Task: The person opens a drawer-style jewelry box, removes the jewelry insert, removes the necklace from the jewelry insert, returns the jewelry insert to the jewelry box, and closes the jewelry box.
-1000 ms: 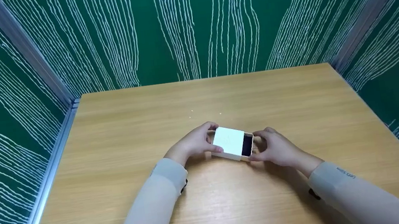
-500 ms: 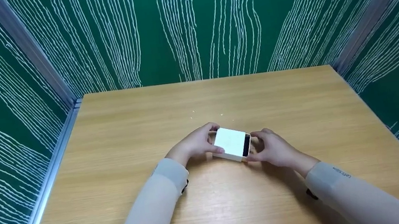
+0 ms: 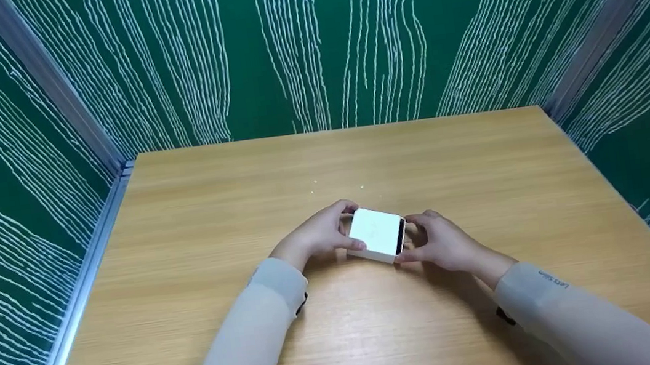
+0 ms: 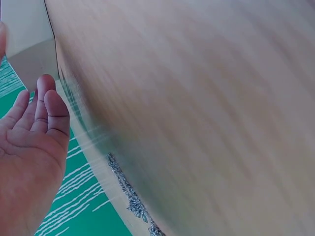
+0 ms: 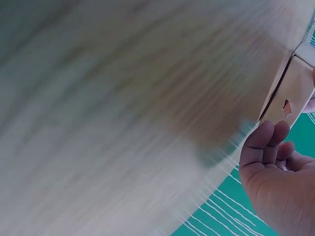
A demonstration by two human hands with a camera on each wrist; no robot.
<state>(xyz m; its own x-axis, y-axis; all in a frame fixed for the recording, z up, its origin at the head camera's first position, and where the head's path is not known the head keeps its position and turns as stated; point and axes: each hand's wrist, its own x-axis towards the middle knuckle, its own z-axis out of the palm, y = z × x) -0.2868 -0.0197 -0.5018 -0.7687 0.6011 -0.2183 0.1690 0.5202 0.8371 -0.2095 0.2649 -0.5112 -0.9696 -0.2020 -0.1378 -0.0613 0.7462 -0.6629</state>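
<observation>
**Small white box held between two hands at mid-tabletop**

A small white box (image 3: 375, 235) sits on the wooden tabletop (image 3: 193, 223), roughly at its middle and slightly toward the near side. It is a sleeve-type box: a dark strip with a pale tan rim shows at its right end, where an inner drawer (image 3: 401, 236) sticks out a little from the white sleeve.

The left hand (image 3: 322, 231) lies just left of the box and grips it, thumb on the near edge and fingers curled round the far edge, so the box's left end is enclosed by the hand. In the left wrist view the palm and fingers (image 4: 42, 105) show at the lower left, with a pale corner of the box (image 4: 27, 34) beyond the fingertips.

The right hand (image 3: 439, 241) lies just right of the box, its curled fingers and thumb touching the drawer end; the box therefore sits between the two hands, touching both. In the right wrist view the curled fingers (image 5: 266, 142) appear at the lower right, close beside the box's pale end (image 5: 290, 96), which carries a small notch.

Both forearms wear light beige sleeves (image 3: 256, 327) and reach in from the near edge. Green panels with white wavy lines (image 3: 308, 42) enclose the tabletop on the left, far and right sides.
</observation>
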